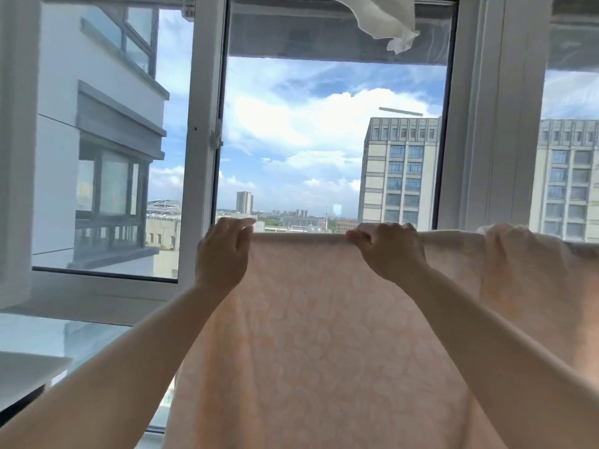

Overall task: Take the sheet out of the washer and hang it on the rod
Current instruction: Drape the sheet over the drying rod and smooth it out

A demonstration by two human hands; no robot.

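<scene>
- Head cam looks straight out an open window [207,140] at blue sky, clouds and some tower blocks
- peach sheet [324,335] with a faint pale pattern is up in front of the window, top edge running level across, the rest hanging down the middle and bunching off to the right
- left hand [223,254] has its fingers curled over the sheet's top left corner
- right hand [389,251] pinches the top edge a bit further right, fingers curled tight on the fabric
- white cloth [385,21] dangles from up top
- no writing or labels I can read anywhere
</scene>
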